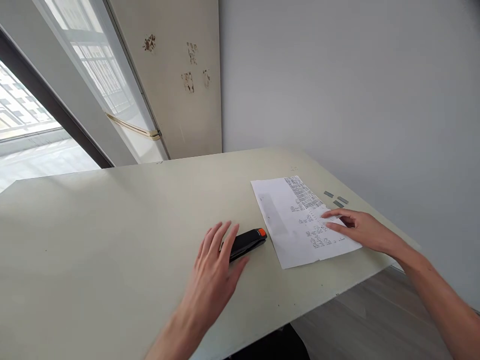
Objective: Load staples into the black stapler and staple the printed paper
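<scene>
A black stapler (247, 243) with an orange tip lies on the table near its front. My left hand (215, 265) is over the stapler's left end, fingers spread and thumb off to the near side; it does not grip the stapler. To the right lie printed white sheets of paper (279, 222), slightly fanned at the lower edge. My right hand (356, 229) is at the right edge of the paper, its fingers and thumb apart and their tips over the print. Whether those tips press on the paper is hard to tell.
Several small grey strips (338, 200), which look like staple strips, lie beyond the paper near the wall (348, 90). The pale table (131, 240) ends at a front edge on the right, above a grey floor (348, 320). A refrigerator (180, 115) stands behind.
</scene>
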Demonstrator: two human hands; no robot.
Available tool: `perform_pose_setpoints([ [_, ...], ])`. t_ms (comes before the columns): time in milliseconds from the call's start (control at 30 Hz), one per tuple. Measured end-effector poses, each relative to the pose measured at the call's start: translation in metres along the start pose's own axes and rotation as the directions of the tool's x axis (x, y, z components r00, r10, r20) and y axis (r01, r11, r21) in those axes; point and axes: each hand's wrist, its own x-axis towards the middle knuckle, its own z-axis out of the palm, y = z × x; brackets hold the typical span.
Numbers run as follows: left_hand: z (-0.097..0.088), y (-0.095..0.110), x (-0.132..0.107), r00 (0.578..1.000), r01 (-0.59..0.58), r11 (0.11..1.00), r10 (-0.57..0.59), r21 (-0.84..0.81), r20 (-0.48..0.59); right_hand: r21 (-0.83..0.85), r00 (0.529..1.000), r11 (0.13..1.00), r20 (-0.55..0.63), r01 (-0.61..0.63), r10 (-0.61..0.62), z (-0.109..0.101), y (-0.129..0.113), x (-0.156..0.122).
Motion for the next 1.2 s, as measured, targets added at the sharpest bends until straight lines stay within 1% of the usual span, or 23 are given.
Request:
perform_pose_setpoints([
  [33,0.001,-0.004,0.007,1.0,0.012,0.999,-0.011,-0.042,0.021,-0.015,0.996,0.999,0.087,-0.028,0.029,0.002,0.004,0.001],
  [67,0.002,-0.006,0.013,0.998,0.027,0.996,-0.023,-0.081,0.051,-0.03,0.99,0.998,0.128,-0.051,0.054,0.004,0.007,0.002],
  [100,0.001,-0.009,0.017,0.996,0.047,0.993,-0.038,-0.111,0.08,-0.049,0.989,0.996,0.128,-0.068,0.074,0.006,0.009,0.003],
  [133,0.001,-0.01,0.02,0.993,0.068,0.989,-0.054,-0.132,0.101,-0.07,0.994,0.995,0.076,-0.076,0.082,0.009,0.01,0.004],
  [200,-0.002,-0.014,0.022,0.989,0.105,0.983,-0.088,-0.153,0.115,-0.128,0.998,0.99,-0.019,-0.059,0.057,0.018,0.008,0.003],
  [267,-0.006,-0.019,0.022,0.987,0.138,0.978,-0.124,-0.158,0.099,-0.174,0.999,0.985,-0.046,-0.006,-0.002,0.03,-0.001,-0.001],
  [367,-0.011,-0.029,0.023,0.982,0.182,0.973,-0.173,-0.143,0.073,-0.155,0.995,0.983,0.047,0.099,-0.093,0.054,-0.022,-0.006],
  [433,-0.014,-0.039,0.025,0.978,0.208,0.97,-0.203,-0.126,0.056,-0.137,0.986,0.98,0.108,0.145,-0.131,0.071,-0.036,-0.006],
  [500,-0.018,-0.05,0.027,0.971,0.237,0.965,-0.234,-0.11,0.046,-0.139,0.978,0.975,0.142,0.173,-0.153,0.085,-0.046,-0.002],
  [600,-0.023,-0.07,0.026,0.971,0.24,0.964,-0.238,-0.112,0.033,-0.147,0.972,0.969,0.16,0.198,-0.175,0.097,-0.056,0.007],
  [700,-0.027,-0.088,0.02,0.974,0.224,0.962,-0.216,-0.159,0.065,-0.11,0.967,0.969,0.148,0.223,-0.206,0.098,-0.066,0.012],
  [767,-0.027,-0.097,0.015,0.971,0.235,0.956,-0.223,-0.173,0.087,-0.049,0.965,0.969,0.117,0.242,-0.235,0.096,-0.077,0.012],
  [833,-0.027,-0.104,0.011,0.972,0.227,0.959,-0.213,-0.17,0.098,0.07,0.961,0.967,0.109,0.246,-0.253,0.093,-0.096,0.011],
  [900,-0.026,-0.109,0.01,0.98,0.186,0.966,-0.167,-0.182,0.111,0.236,0.956,0.948,0.148,0.215,-0.254,0.092,-0.12,0.011],
  [967,-0.025,-0.112,0.011,0.985,0.142,0.968,-0.118,-0.208,0.124,0.391,0.948,0.905,0.19,0.166,-0.256,0.096,-0.148,0.016],
  [1100,-0.026,-0.116,0.013,0.987,0.098,0.966,-0.063,-0.241,0.147,0.596,0.94,0.796,0.202,0.104,-0.274,0.115,-0.197,0.037],
  [1200,-0.029,-0.119,0.013,0.986,0.069,0.963,-0.026,-0.261,0.162,0.719,0.935,0.691,0.195,0.07,-0.298,0.135,-0.223,0.054],
])
